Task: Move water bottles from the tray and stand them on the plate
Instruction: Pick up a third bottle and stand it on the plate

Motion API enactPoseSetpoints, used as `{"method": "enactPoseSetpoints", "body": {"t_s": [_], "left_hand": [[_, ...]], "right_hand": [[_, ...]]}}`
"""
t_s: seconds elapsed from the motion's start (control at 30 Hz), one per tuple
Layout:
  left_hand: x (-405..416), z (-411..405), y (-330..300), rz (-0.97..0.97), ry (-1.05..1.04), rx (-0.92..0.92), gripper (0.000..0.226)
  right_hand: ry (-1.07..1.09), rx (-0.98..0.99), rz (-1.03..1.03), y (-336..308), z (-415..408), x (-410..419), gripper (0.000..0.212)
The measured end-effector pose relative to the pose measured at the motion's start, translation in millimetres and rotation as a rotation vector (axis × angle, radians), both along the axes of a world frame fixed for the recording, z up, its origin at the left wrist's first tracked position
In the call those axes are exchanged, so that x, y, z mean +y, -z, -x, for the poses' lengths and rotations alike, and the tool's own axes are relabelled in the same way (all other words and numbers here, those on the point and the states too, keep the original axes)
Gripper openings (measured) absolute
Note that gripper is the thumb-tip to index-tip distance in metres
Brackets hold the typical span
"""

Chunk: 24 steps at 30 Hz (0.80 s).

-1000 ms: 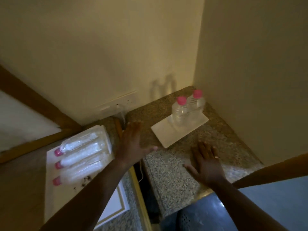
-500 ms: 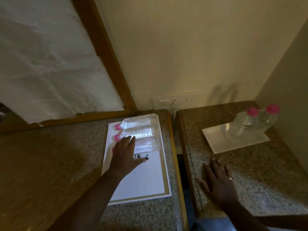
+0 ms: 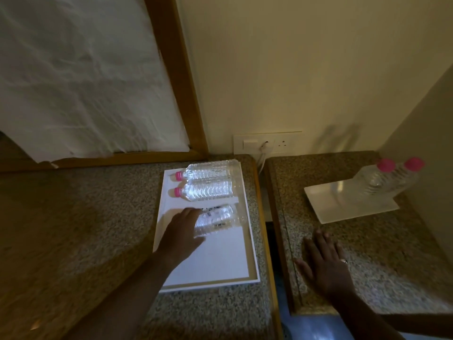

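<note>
clear ribbed plastic forms the nearest bottle [image 3: 220,218], which lies on its side on the white tray [image 3: 220,261], its long axis running from about eight o'clock to two o'clock, base toward two; its cap end is hidden under the left hand [image 3: 182,233]. the left hand wraps over that end, fingers curled around the neck part, grasping it. two more bottles lie flat at the tray's twelve o'clock end, the middle bottle [image 3: 208,190] and the far bottle [image 3: 210,170], both with long axes running three to nine o'clock and pink caps pointing to nine. the tray is a flat rectangle with a gold border, resting on a speckled granite counter [image 3: 85,229]. at three o'clock, across a gap, a second granite slab [image 3: 392,253] bears a white square plate [image 3: 343,207] with two upright bottles [image 3: 389,179], pink caps up, touching each other. the right hand [image 3: 326,263] lies flat and empty, palm down with fingers spread, on that slab, near the plate's six o'clock side.
</note>
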<state>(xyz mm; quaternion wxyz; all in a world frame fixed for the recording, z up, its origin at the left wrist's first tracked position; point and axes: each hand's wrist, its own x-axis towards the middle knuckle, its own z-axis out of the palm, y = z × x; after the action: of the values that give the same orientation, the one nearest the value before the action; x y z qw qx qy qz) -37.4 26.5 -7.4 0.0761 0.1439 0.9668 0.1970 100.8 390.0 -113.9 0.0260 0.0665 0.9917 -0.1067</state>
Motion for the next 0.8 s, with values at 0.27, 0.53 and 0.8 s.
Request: {"method": "enactPoseSetpoints", "body": {"t_s": [0.27,0.53,0.8], "left_hand": [[-21.6,-43.2,8.0,0.065,-0.084,-0.084,0.086],[-24.8,-16.9,-49.8,-0.191,-0.06,-0.075,0.081],[27.6,-8.8,-73.2,-0.467,0.004,0.008,0.068]], "right_hand": [[0.004,0.01,-0.019,1.2,0.9,0.0,0.077],[0.006,0.016,-0.026,-0.1,1.5,-1.0,0.077],[0.01,0.015,-0.006,0.6,0.8,-1.0,0.077]]}}
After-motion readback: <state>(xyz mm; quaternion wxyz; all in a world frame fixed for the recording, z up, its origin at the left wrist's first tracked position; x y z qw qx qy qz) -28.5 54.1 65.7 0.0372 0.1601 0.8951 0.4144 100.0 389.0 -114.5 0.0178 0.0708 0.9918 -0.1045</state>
